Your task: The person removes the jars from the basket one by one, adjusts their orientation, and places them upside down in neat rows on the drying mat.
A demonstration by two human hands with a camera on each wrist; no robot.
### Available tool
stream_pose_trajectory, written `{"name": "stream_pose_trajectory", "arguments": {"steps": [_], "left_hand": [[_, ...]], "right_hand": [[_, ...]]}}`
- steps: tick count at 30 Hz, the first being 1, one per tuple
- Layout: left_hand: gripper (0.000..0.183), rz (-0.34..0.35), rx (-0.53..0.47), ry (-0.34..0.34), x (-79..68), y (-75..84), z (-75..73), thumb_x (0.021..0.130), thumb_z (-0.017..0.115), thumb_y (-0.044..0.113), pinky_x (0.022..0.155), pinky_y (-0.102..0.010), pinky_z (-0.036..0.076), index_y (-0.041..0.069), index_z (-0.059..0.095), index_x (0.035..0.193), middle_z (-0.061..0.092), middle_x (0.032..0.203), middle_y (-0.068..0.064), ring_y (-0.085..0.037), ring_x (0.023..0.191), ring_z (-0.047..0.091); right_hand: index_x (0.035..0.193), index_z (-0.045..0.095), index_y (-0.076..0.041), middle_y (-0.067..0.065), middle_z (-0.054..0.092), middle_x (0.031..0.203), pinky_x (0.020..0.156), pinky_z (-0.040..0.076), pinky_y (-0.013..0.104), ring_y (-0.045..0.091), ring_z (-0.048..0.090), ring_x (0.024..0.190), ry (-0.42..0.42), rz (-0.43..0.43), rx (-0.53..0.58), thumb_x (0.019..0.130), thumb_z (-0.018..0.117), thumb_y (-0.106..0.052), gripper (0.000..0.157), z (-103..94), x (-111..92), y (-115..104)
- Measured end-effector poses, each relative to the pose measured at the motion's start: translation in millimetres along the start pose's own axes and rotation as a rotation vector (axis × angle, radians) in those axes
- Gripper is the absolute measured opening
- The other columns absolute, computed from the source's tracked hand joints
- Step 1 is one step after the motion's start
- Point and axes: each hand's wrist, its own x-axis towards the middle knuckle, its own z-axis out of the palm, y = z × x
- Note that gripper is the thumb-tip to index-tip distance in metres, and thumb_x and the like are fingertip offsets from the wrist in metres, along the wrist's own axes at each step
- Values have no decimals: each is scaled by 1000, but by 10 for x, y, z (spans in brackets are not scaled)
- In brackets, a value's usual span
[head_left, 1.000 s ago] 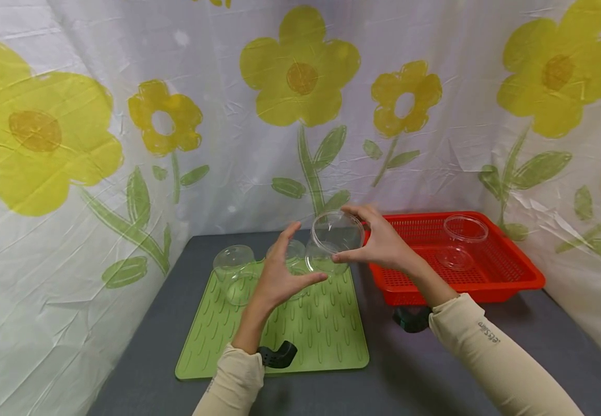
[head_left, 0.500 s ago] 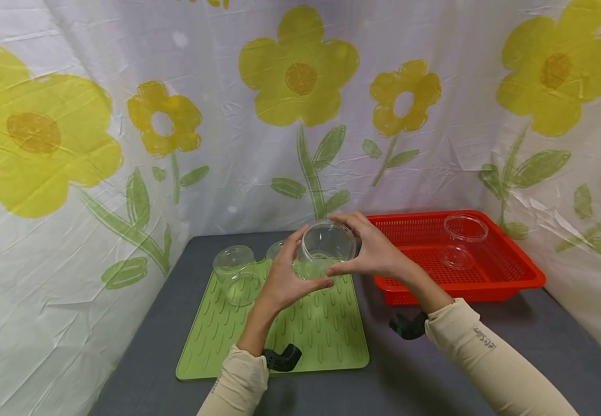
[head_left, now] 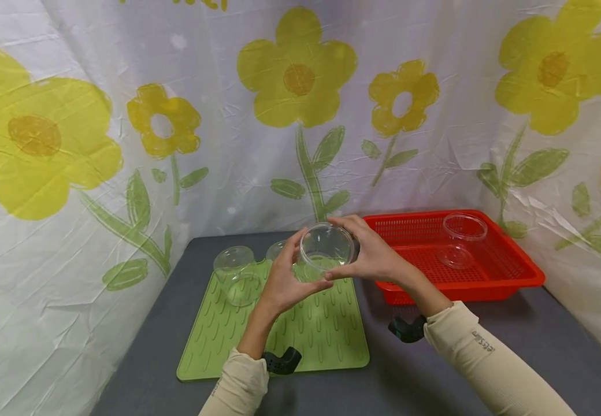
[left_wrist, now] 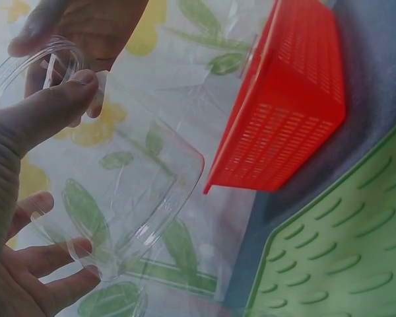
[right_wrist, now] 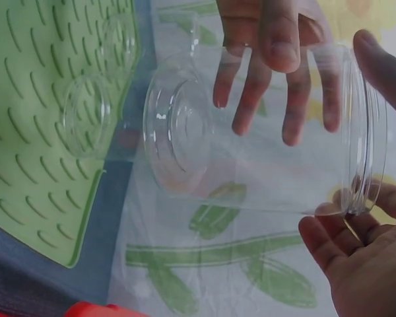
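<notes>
Both hands hold a clear plastic jar (head_left: 326, 247) in the air over the green mat (head_left: 321, 341), its rim tilted up toward the head camera. My left hand (head_left: 282, 283) grips the jar's side from the left, thumb in front and fingers behind, as the right wrist view shows. From the right, my right hand (head_left: 375, 254) holds the rim end between thumb and fingers. Another clear jar (head_left: 237, 276) stands on the mat at the left. A further clear jar (head_left: 275, 249) is mostly hidden behind my left hand.
A red plastic basket (head_left: 508, 286) stands on the dark table (head_left: 144, 346) at the right, with one clear jar (head_left: 464, 228) inside. A flower-printed curtain (head_left: 217, 190) hangs behind the table and along both sides.
The right hand has brought the jar left and slightly down from near the basket. The left hand, apart from it at first, has closed on its side; both have barely moved since.
</notes>
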Motion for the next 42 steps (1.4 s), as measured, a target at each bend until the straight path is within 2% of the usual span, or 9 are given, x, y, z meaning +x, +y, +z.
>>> {"name": "stream_pose_trajectory", "arguments": {"steps": [5,10,15,20,24,32,36,42], "left_hand": [[108,-17,-23,11,-22,-21,2,73,94,26,112,-60,44,31,30,160,51,150,-5,-36,138,52],[107,-50,-71,29,-54,-33,-4,74,94,25,113,-58,43,33,29,159,47,155,-2,-35,140,49],[107,-64,-163,15,-91,-46,-12,75,92,17,115,-60,40,25,27,159,44,156,-4,-33,144,46],[105,-89,-262,-26,-134,-50,-13,80,88,19,117,-63,36,19,21,160,38,160,-8,-37,147,42],[105,-91,-332,-51,-159,-51,-10,82,87,23,117,-65,34,19,18,161,36,161,-7,-41,147,40],[104,-61,-397,-77,-176,-62,15,84,85,32,114,-66,37,21,17,162,33,163,-7,-37,147,42],[106,-57,-413,-82,-182,-59,35,85,84,36,114,-63,40,17,14,162,33,163,-8,-38,146,43],[105,-68,-420,-89,-165,-43,52,85,84,36,114,-60,41,20,14,162,33,162,-7,-38,146,43]], "right_hand": [[157,38,-14,10,47,146,100,51,50,28,52,124,-2,-19,27,69,97,-28,107,4,-28,9],[160,34,-18,8,44,153,111,44,55,28,52,130,13,-19,67,69,96,-26,110,15,-68,49],[162,29,-23,6,41,158,114,40,59,30,50,136,-8,-10,122,71,95,-26,112,36,-127,111],[162,26,-26,4,38,161,114,37,64,32,52,135,-46,19,139,73,94,-30,113,80,-199,163],[162,25,-30,3,38,161,113,35,68,32,52,135,-59,39,145,73,94,-32,113,133,-248,201],[161,21,-41,6,39,162,116,32,68,34,44,144,-53,18,160,74,93,-30,114,223,-281,256],[162,21,-38,9,41,160,116,33,67,35,41,147,-40,0,157,75,93,-28,113,241,-281,254],[163,24,-30,13,43,159,113,37,65,35,45,143,-17,-7,157,77,92,-25,109,248,-277,277]]}}
